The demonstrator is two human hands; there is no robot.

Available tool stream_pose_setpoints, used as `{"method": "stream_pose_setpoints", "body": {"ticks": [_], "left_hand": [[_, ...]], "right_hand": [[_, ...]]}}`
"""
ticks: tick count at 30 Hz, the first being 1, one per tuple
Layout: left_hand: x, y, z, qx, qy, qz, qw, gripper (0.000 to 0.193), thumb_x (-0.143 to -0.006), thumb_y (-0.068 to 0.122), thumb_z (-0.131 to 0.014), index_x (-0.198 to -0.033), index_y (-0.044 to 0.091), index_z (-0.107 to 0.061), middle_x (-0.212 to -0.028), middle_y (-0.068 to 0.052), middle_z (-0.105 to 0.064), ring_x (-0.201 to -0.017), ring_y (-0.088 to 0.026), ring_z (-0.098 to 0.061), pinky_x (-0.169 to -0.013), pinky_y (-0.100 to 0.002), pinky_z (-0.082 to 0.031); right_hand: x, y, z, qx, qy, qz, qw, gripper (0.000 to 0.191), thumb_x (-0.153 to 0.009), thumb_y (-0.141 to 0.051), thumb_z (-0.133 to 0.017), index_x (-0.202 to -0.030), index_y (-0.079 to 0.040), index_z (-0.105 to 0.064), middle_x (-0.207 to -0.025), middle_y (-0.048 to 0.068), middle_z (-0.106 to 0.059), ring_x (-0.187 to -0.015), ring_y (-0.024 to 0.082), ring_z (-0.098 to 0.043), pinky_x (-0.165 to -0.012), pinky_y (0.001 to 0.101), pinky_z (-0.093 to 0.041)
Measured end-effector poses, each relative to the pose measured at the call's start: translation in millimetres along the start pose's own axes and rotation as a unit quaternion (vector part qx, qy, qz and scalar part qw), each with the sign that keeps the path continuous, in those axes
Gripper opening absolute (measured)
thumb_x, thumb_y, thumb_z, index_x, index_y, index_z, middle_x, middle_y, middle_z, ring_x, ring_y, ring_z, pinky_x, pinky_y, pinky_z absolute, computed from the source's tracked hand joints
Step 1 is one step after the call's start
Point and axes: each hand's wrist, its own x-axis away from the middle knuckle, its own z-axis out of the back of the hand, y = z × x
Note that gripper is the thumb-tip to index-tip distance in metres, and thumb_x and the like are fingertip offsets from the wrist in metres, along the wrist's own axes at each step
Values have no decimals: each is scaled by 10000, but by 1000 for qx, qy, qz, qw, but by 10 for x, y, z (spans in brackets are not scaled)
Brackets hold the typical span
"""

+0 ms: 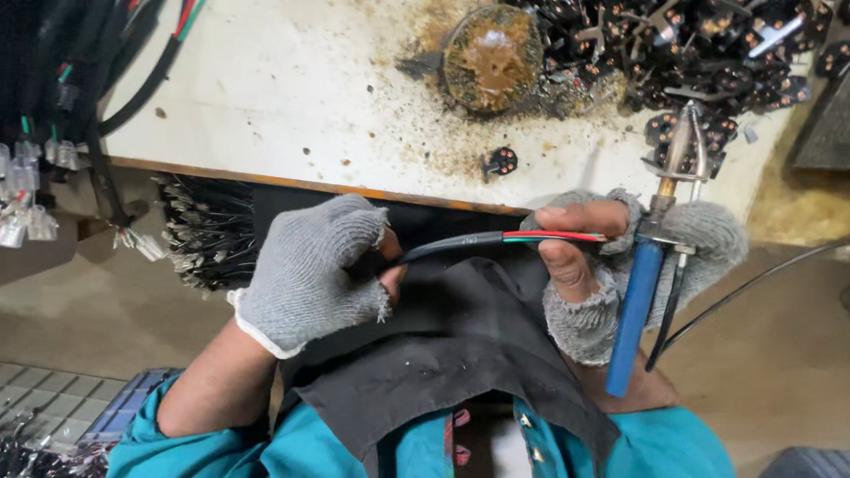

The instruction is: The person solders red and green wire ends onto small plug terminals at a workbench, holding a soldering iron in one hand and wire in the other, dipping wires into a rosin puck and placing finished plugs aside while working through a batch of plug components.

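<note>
My left hand [312, 272], in a grey knit glove with cut fingertips, grips a black sheathed cable [444, 245]. The cable runs right and ends in red, green and black inner wires [556, 237]. My right hand [603, 268], also in a grey fingerless glove, pinches those wire ends between thumb and forefinger. The same hand holds a soldering iron with a blue handle [635, 308], its metal tip [680, 136] pointing up toward the bench. The iron's thin black cord [671, 315] hangs beside the handle.
A stained white bench [298, 77] carries a round, crusted brown flux tin [493, 56] and a heap of small black plug parts [697, 40]. Black cables with white connectors [6, 178] hang at left. A bundle of cut wires [207, 232] lies under the bench edge.
</note>
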Motion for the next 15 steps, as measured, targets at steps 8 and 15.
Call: {"method": "stream_pose_setpoints", "body": {"ticks": [8,15], "left_hand": [[-240,138,36,128,-123,-104,979,430,-826,300,-811,-1080,17,-609,-905,-155,-645,-808,-367,-659,-641,-420,-501],[-209,71,-480,276,13,-93,956,195,-997,173,-751,-1048,48,-611,-902,-102,-629,-789,-210,-654,-725,-324,-521]], "right_hand": [[-14,-431,-65,-74,-45,-46,995,114,-1020,-125,-748,-1097,-46,-722,-1041,52,-728,-942,157,-673,-874,288,-544],[13,-571,-50,11,-46,-38,998,128,-1091,-176,-659,-1135,-93,-746,-1027,60,-721,-967,157,-682,-888,275,-535]]}}
